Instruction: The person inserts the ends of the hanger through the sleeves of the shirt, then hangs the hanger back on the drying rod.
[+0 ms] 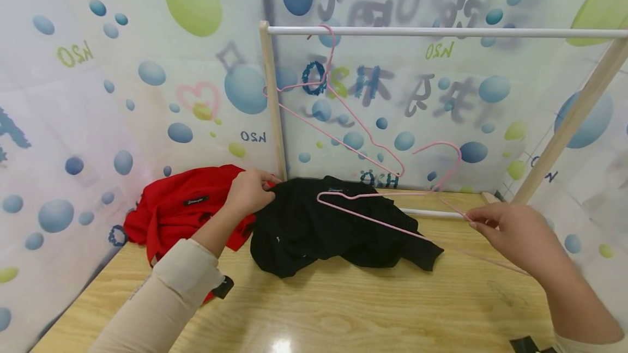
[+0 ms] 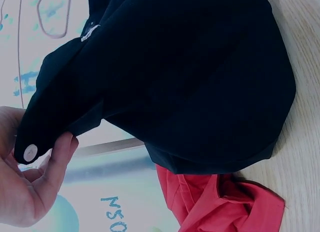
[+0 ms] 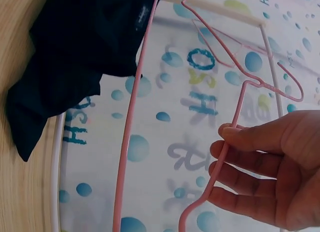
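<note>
A black collared-looking garment lies bunched on the table with its near left part raised. My left hand pinches its edge between thumb and fingers, close to a white button seen in the left wrist view. A pink wire hanger is held up in front of the garment by my right hand. In the right wrist view, thumb and fingertips grip one sloping arm of the hanger, and its long bottom bar passes in front of the black cloth.
A clothes rack with a white rail and wooden posts stands behind. Another pink hanger hangs from the rail's left part. A red garment lies crumpled on the wooden table at left. Patterned cloth walls surround the table.
</note>
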Demonstrator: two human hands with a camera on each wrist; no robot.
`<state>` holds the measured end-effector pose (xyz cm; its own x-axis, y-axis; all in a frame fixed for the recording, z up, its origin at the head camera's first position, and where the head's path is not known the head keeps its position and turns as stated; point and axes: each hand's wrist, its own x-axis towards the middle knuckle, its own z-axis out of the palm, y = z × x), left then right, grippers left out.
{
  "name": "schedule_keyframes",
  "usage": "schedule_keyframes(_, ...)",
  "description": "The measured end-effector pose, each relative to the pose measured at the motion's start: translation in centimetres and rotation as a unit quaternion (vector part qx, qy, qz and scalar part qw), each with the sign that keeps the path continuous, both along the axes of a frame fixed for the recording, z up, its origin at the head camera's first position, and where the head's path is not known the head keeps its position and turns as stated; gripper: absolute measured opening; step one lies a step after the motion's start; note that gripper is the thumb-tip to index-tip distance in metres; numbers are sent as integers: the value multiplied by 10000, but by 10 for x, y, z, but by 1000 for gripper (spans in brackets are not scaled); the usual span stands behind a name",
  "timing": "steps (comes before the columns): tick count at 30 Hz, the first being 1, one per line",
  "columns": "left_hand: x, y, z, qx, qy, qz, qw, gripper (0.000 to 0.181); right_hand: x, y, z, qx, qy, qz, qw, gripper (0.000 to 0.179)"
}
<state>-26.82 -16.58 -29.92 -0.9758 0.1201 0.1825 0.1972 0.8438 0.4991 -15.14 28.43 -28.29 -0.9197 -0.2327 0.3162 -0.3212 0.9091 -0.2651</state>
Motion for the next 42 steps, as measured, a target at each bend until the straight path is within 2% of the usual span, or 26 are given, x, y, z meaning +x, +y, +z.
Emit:
schedule_keyframes(6,4,3,4,34,132,-62,9999,29,-1,-23,-6,349,159,282,9989,13)
schedule_keyframes(14,16,13,13,190,365,-224,9989,31,-6,-57,-15,408,83,795,9960,13)
schedule_keyframes(22,29,29,14,412,633,-437,9962,31,-13,-88,-24,501,112,1254,9908,10)
schedule_keyframes(26,36,35,15,408,870,-567,9938,30,-17,-99,-27,498,98,1401,9888,8)
schedule_keyframes(34,48,49,9,146,1698,-705,9829,30,-25,-116,-28,344,-323,1520,9873,4)
schedule_keyframes(39,62,59,4,-103,2311,-835,9693,32,-30,-124,-26,190,-475,1491,9875,6)
schedule_keyframes(42,70,65,1,-295,2567,-967,9612,33,-32,-128,-25,108,-508,1436,9883,7)
